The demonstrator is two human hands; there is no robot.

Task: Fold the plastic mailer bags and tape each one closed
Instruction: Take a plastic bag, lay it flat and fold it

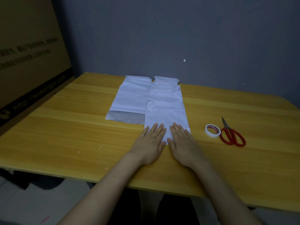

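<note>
Left hand and right hand lie flat side by side on the worktop. The fingers are straight and slightly apart, pressing the near end of the front mailer bag; nothing is gripped. Tape roll and scissors sit well right of the fingers. Beyond and left of the fingers lies a second mailer bag, partly overlapped, with a third mailer bag farthest.

Risk: the creased, slick plastic may slide or spring open once a hand lifts for tape, and it may drag the overlapped bag with it.
</note>
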